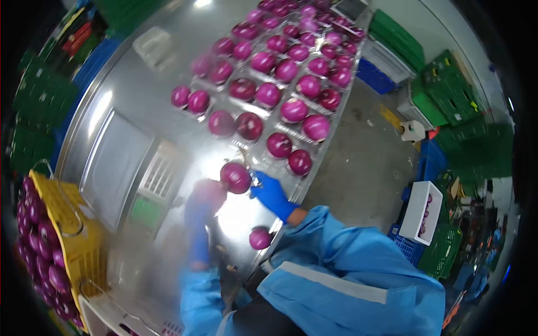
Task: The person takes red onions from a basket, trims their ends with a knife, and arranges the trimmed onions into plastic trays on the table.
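Note:
My left hand (197,227), in a blue glove, is smeared by motion over the steel table. A blurred red onion (207,195) moves with it, and the fingers around it are hard to make out. Just to the right sits a sharper red onion (235,177). My right hand (273,196), also blue-gloved, is closed beside that onion on a slim metal tool (256,180); its exact kind is unclear. A single red onion (260,238) lies near the table's edge, close to my body. Clear plastic trays (288,131) holding pairs of red onions fill the far part.
At left stands a yellow crate (84,235) heaped with red onions. A flat clear tray (115,168) and a white slotted basket (161,171) rest on the steel table (185,143). Right of the table edge, a white box (421,213) and green crates (451,87) stand along the floor.

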The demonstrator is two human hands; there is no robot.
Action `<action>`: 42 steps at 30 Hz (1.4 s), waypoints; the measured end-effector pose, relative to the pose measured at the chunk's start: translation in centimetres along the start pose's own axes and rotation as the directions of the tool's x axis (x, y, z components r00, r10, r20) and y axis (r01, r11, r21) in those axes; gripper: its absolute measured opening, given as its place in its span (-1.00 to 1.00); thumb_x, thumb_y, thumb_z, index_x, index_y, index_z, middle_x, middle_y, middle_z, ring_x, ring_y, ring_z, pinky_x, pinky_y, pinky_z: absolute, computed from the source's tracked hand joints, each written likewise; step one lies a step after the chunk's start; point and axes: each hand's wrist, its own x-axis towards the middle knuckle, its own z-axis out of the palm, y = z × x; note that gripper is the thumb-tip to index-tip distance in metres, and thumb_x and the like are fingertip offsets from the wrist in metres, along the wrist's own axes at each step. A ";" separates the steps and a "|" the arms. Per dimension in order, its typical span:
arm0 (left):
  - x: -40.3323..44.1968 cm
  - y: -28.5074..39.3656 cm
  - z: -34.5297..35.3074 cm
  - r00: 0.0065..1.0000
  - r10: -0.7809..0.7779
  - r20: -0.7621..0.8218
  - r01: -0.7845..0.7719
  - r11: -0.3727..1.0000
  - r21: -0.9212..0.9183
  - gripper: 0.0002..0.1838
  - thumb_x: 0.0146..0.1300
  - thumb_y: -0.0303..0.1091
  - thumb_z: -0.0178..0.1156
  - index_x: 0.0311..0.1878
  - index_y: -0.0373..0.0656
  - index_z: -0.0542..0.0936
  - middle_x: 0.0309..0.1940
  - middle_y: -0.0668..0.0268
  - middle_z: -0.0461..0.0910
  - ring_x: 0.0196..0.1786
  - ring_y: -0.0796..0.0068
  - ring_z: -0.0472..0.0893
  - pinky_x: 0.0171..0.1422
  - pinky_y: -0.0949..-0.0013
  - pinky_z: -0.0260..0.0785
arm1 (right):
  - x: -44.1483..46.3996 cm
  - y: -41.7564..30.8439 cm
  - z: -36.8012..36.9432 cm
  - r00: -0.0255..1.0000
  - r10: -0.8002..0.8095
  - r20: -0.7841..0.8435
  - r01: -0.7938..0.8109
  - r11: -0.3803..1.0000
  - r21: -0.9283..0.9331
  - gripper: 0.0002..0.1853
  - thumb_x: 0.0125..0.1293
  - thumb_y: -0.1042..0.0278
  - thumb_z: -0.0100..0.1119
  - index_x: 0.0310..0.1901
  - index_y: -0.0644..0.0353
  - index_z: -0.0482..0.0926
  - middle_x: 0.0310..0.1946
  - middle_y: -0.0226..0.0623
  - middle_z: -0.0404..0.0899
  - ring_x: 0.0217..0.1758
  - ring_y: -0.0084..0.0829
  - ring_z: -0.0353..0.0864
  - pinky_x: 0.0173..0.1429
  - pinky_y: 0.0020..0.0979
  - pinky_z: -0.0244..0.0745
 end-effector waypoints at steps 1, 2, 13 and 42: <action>-0.3 -1.0 -0.2 0.999 0.022 -0.024 -0.025 0.990 -0.140 -0.39 0.14 -0.29 0.26 0.30 -0.21 0.44 0.10 0.25 0.54 0.04 0.37 0.57 0.03 0.36 0.44 | -0.5 -1.5 1.0 0.999 0.024 -0.041 -0.020 0.995 0.101 -0.38 0.26 0.63 0.06 0.39 0.26 0.29 0.06 -0.20 0.59 -0.23 -0.51 0.64 -0.21 -0.42 0.63; -0.8 -1.3 -0.1 0.999 0.030 -0.038 -0.035 0.988 -0.148 -0.37 0.14 -0.30 0.25 0.31 -0.23 0.42 0.11 0.24 0.53 0.05 0.35 0.57 0.02 0.35 0.45 | -0.7 -1.3 1.0 0.998 0.038 -0.039 -0.034 0.994 0.100 -0.38 0.25 0.65 0.03 0.39 0.27 0.28 0.09 -0.19 0.57 -0.27 -0.49 0.65 -0.23 -0.42 0.63; -0.8 11.4 10.4 0.845 0.462 0.269 -0.445 0.887 -0.125 -0.10 0.11 -0.14 0.28 0.50 -0.22 0.18 0.49 0.14 0.17 0.46 0.18 0.27 0.45 0.14 0.20 | -0.2 -10.8 -11.1 0.946 -0.138 -0.293 0.261 0.861 0.436 -0.86 0.21 0.39 0.12 -0.29 0.27 0.57 -0.51 -0.39 0.47 -0.53 -0.54 0.45 -0.42 -0.51 0.36; -12.9 -0.8 -7.2 0.790 0.222 -0.571 0.041 0.911 0.409 -0.56 0.32 -0.46 0.20 0.26 -0.31 0.48 0.22 0.18 0.52 0.28 0.36 0.47 0.41 0.28 0.26 | 30.5 -14.7 -56.7 0.916 -0.030 -0.400 0.102 0.982 0.161 -0.65 0.46 0.18 -0.10 0.14 0.04 0.57 0.11 -0.35 0.49 0.13 -0.46 0.47 0.18 -0.41 0.37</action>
